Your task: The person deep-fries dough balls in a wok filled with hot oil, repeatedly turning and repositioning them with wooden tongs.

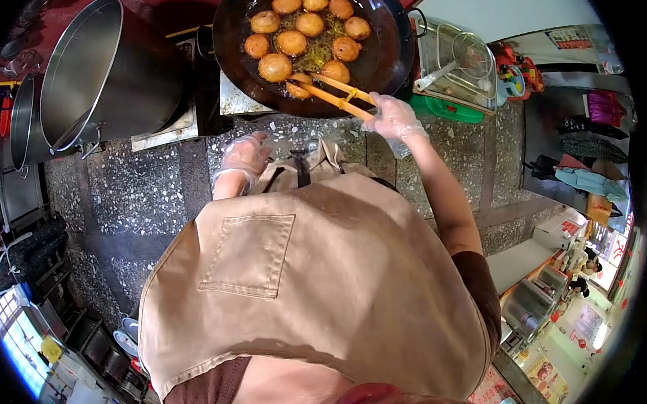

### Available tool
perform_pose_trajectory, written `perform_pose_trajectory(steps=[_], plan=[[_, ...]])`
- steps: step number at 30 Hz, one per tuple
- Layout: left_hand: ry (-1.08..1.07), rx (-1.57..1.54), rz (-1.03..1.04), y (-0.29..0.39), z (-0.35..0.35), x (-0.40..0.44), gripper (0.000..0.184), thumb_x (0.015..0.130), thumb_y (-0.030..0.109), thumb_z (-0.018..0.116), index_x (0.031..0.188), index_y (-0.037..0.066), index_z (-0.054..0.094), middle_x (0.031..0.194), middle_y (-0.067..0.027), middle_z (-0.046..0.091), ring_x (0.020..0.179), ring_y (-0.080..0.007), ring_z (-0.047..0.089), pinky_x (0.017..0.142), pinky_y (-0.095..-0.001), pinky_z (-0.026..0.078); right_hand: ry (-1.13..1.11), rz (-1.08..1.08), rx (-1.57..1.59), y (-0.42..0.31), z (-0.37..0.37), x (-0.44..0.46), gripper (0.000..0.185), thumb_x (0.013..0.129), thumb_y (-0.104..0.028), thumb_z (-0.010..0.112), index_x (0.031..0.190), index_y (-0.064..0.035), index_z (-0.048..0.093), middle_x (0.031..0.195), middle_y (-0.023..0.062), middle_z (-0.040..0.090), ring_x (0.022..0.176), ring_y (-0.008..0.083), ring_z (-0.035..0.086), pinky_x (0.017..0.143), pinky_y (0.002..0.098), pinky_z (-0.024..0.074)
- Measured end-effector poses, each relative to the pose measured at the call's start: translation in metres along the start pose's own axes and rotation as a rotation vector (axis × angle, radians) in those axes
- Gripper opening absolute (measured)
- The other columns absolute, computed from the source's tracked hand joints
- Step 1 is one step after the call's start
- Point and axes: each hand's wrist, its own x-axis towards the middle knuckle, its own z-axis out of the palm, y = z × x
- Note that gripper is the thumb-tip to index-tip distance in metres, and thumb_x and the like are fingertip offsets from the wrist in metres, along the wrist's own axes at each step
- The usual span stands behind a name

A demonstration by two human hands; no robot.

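My right hand point(393, 116), in a clear plastic glove, is closed around the end of long wooden tongs point(339, 100). The tongs reach into a large dark wok point(389, 40) of oil, their tips at a fried ball point(298, 90) near the wok's near edge. Several golden-brown round balls float in the bubbling oil. My left hand point(245, 156), also gloved in clear plastic, hangs below the wok at the left, its fingers loosely apart and nothing visible in it.
Two big metal pots point(127, 88) stand at the left. Right of the wok are a tray point(454, 88) with a wire strainer point(474, 60) and a green container point(446, 110). The beige apron point(327, 274) fills the lower middle.
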Motion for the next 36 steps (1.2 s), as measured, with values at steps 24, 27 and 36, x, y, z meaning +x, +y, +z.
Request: perform_pose_trajectory(steps=[24, 27, 36], plan=[[-0.055, 0.041, -0.007, 0.008, 0.0, 0.004, 0.042, 0.088, 0.03, 0.057, 0.124, 0.009, 0.057, 0.112, -0.0236, 0.063, 0.106, -0.0384, 0.06, 0.091, -0.0447, 0.047, 0.249, -0.073, 0.13, 0.003, 0.05, -0.022, 0.069, 0.073, -0.026, 0.076, 0.132, -0.0033, 0.049, 0.115, 0.0177, 0.061, 0.101, 0.0352, 0.061, 0.086, 0.0427, 0.0488], [-0.079, 0.002, -0.029, 0.01, -0.003, 0.002, 0.042, 0.088, 0.03, 0.057, 0.124, 0.009, 0.057, 0.113, -0.0239, 0.063, 0.107, -0.0385, 0.059, 0.092, -0.0447, 0.047, 0.245, -0.053, 0.15, 0.002, 0.055, -0.024, 0.07, 0.072, -0.025, 0.077, 0.132, -0.0035, 0.049, 0.117, 0.0178, 0.061, 0.1, 0.0347, 0.062, 0.087, 0.042, 0.0487], [-0.08, 0.033, -0.023, 0.013, -0.005, 0.005, 0.041, 0.088, 0.028, 0.056, 0.124, 0.008, 0.057, 0.112, -0.024, 0.063, 0.106, -0.0389, 0.059, 0.091, -0.0447, 0.047, 0.299, -0.112, 0.097, 0.004, 0.052, -0.018, 0.066, 0.073, -0.026, 0.075, 0.128, -0.0007, 0.048, 0.112, 0.0178, 0.061, 0.1, 0.0365, 0.061, 0.083, 0.0444, 0.0489]])
